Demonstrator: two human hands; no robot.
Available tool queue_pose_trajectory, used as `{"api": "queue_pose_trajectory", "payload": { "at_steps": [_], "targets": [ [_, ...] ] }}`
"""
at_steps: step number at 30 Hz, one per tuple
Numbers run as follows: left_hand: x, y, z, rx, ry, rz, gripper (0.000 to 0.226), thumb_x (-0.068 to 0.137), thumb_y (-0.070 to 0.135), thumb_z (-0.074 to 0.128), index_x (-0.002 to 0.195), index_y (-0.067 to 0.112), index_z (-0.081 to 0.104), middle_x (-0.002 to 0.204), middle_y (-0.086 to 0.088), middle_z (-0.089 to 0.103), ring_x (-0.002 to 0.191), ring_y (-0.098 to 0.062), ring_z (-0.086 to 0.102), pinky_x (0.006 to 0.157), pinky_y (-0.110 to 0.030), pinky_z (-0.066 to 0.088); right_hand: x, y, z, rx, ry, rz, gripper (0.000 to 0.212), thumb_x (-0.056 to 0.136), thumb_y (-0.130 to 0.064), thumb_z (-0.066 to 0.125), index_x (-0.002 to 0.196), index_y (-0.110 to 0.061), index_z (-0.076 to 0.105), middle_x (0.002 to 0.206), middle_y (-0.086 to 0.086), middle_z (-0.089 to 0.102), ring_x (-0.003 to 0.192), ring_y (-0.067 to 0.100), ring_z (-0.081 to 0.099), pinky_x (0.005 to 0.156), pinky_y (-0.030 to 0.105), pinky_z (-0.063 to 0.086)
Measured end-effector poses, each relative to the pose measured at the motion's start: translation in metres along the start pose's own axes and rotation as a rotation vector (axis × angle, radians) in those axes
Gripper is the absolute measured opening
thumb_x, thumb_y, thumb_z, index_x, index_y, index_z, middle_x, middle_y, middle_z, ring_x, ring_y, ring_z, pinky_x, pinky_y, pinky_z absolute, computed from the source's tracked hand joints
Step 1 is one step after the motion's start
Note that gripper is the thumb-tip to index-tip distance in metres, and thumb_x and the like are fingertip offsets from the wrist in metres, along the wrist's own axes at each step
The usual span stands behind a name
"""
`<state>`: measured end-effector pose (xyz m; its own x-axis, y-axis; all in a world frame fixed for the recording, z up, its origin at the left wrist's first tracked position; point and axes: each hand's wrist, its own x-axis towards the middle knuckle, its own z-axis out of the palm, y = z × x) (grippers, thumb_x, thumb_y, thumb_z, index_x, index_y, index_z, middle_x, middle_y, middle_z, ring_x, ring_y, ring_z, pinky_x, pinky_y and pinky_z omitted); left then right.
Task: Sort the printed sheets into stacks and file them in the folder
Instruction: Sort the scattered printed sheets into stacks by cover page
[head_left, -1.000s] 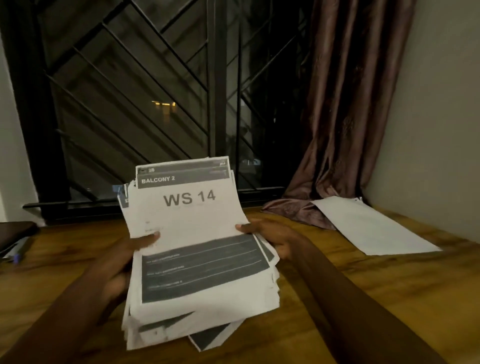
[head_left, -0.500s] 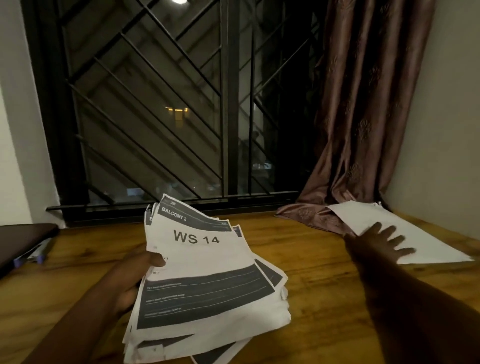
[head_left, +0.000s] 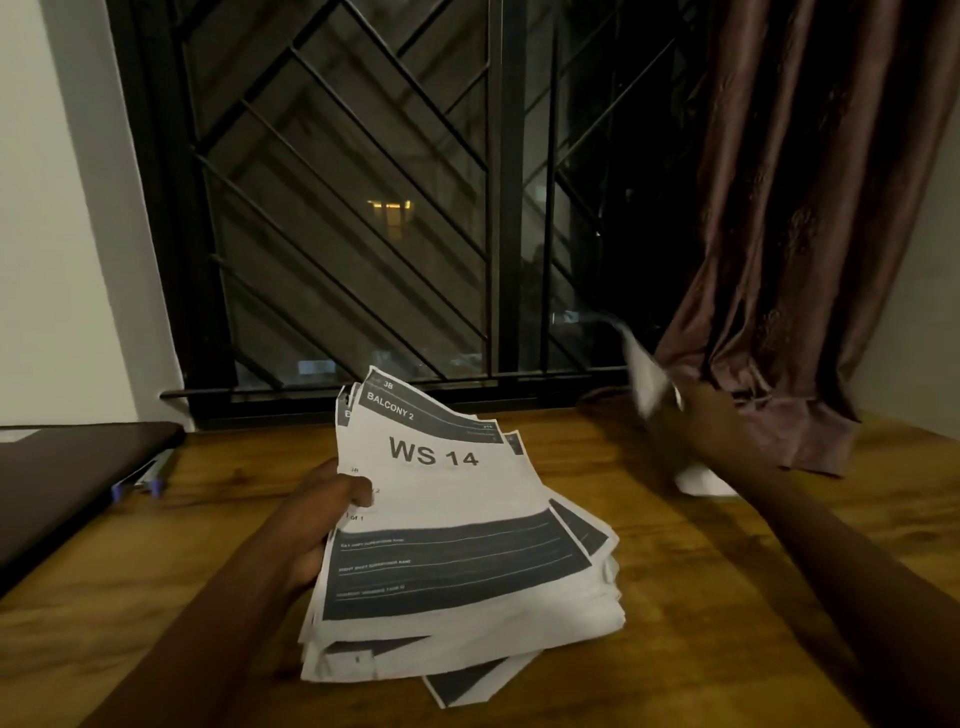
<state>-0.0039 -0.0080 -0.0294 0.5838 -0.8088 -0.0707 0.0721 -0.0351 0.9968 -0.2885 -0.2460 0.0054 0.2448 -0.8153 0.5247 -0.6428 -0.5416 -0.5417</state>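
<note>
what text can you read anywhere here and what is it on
"3B": top dark band of the top sheet on the stack of sheets
"BALCONY 2": same band
"WS 14": large, white middle
"of 1": left edge, by the left hand
Lower dark block lines: too small to read

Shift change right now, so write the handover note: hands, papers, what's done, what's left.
Left hand: grips the stack of printed sheets, thumb on the top one, headed WS 14, BALCONY 2. The stack's low end seems to rest on the wooden table.
Right hand: holds a loose white sheet raised by the curtain; blurred.
Dark flat cover at far left, possibly the folder, closed, pens beside it.
Done: no sorted stacks in view.
Left: sort everything, then file.
</note>
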Motion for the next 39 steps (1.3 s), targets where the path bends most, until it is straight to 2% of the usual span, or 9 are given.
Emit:
{"api": "queue_pose_trajectory", "payload": {
  "at_steps": [3, 6, 16, 21, 24, 28, 32, 35, 39],
  "targets": [
    [-0.001, -0.001, -0.002, -0.019, -0.017, -0.016, 0.034, 0.084, -0.01, 0.044, 0.108, 0.009, 0.059, 0.106, -0.025, 0.067, 0.091, -0.047, 0.064, 0.084, -0.055, 0.053, -0.017, -0.078, -0.014, 0.952, -0.174, 0.071, 0.021, 0.093, -0.019, 0.058, 0.112, -0.009, 0.057, 0.107, 0.016, 0.065, 0.096, 0.032, 0.065, 0.08, 0.047, 0.056],
    [-0.004, -0.001, -0.004, -0.051, -0.054, -0.018, 0.039, 0.084, -0.012, 0.044, 0.113, 0.007, 0.061, 0.104, -0.025, 0.07, 0.092, -0.045, 0.066, 0.082, -0.053, 0.055, -0.033, -0.109, -0.011, 1.354, -0.356, 0.181, 0.035, 0.09, -0.019, 0.061, 0.123, -0.011, 0.055, 0.114, 0.018, 0.065, 0.104, 0.036, 0.063, 0.087, 0.054, 0.052],
    [-0.01, 0.0, -0.007, -0.287, -0.117, -0.028, 0.031, 0.098, 0.036, 0.048, 0.111, 0.015, 0.067, 0.107, -0.016, 0.072, 0.096, -0.032, 0.07, 0.078, -0.046, 0.059, -0.078, -0.091, 0.041, 0.148, -0.606, 0.184, 0.031, 0.079, -0.026, 0.068, 0.106, -0.017, 0.055, 0.088, 0.0, 0.063, 0.07, 0.013, 0.059, 0.054, 0.023, 0.046],
    [-0.005, 0.001, 0.002, -0.098, 0.022, 0.006, 0.029, 0.086, -0.008, 0.062, 0.103, 0.015, 0.057, 0.114, -0.019, 0.067, 0.083, -0.035, 0.069, 0.064, -0.044, 0.058, -0.081, -0.088, 0.052, -0.109, -0.631, 0.012, 0.08, 0.071, -0.056, 0.072, 0.134, -0.02, 0.037, 0.133, 0.0, 0.049, 0.112, 0.017, 0.05, 0.085, 0.027, 0.048],
    [-0.002, 0.005, -0.006, -0.188, -0.024, 0.019, 0.047, 0.085, -0.014, 0.058, 0.123, 0.013, 0.052, 0.116, -0.021, 0.067, 0.088, -0.041, 0.069, 0.063, -0.048, 0.059, -0.066, -0.083, 0.044, 0.191, -0.498, 0.1, 0.111, 0.065, -0.059, 0.076, 0.149, -0.02, 0.016, 0.154, 0.003, 0.027, 0.135, 0.026, 0.036, 0.106, 0.038, 0.039],
    [-0.007, 0.016, -0.012, -0.285, -0.138, 0.039, 0.043, 0.086, -0.009, 0.052, 0.125, 0.01, 0.054, 0.104, -0.02, 0.072, 0.083, -0.038, 0.072, 0.061, -0.047, 0.06, -0.049, -0.078, 0.039, 0.709, -0.589, 0.308, 0.115, 0.055, -0.059, 0.084, 0.147, -0.019, 0.027, 0.134, 0.006, 0.057, 0.114, 0.029, 0.06, 0.097, 0.044, 0.05],
    [-0.015, 0.024, -0.007, -0.343, -0.178, 0.086, 0.049, 0.081, -0.002, 0.061, 0.127, 0.011, 0.053, 0.114, -0.021, 0.068, 0.098, -0.042, 0.066, 0.079, -0.053, 0.056, -0.057, -0.076, 0.03, 1.168, -0.88, 0.438, 0.042, 0.088, -0.021, 0.063, 0.127, -0.008, 0.055, 0.116, 0.013, 0.068, 0.102, 0.031, 0.067, 0.089, 0.048, 0.054],
    [-0.022, 0.036, 0.004, -0.195, -0.018, 0.231, 0.031, 0.087, 0.012, 0.065, 0.117, 0.016, 0.058, 0.108, -0.01, 0.073, 0.088, -0.029, 0.073, 0.061, -0.037, 0.059, -0.068, -0.082, 0.029, 1.292, -0.963, 0.339, 0.04, 0.09, -0.007, 0.056, 0.129, -0.011, 0.053, 0.122, 0.015, 0.065, 0.109, 0.035, 0.064, 0.091, 0.053, 0.05],
    [-0.037, 0.073, 0.009, 0.049, 0.113, 0.478, 0.027, 0.087, 0.015, 0.068, 0.111, 0.023, 0.059, 0.105, 0.004, 0.069, 0.086, -0.013, 0.069, 0.068, -0.029, 0.058, -0.061, -0.108, 0.019, 1.186, -0.467, 0.093, 0.03, 0.091, -0.007, 0.058, 0.12, -0.014, 0.059, 0.122, 0.013, 0.065, 0.1, 0.025, 0.068, 0.087, 0.043, 0.055]
  ]
}}
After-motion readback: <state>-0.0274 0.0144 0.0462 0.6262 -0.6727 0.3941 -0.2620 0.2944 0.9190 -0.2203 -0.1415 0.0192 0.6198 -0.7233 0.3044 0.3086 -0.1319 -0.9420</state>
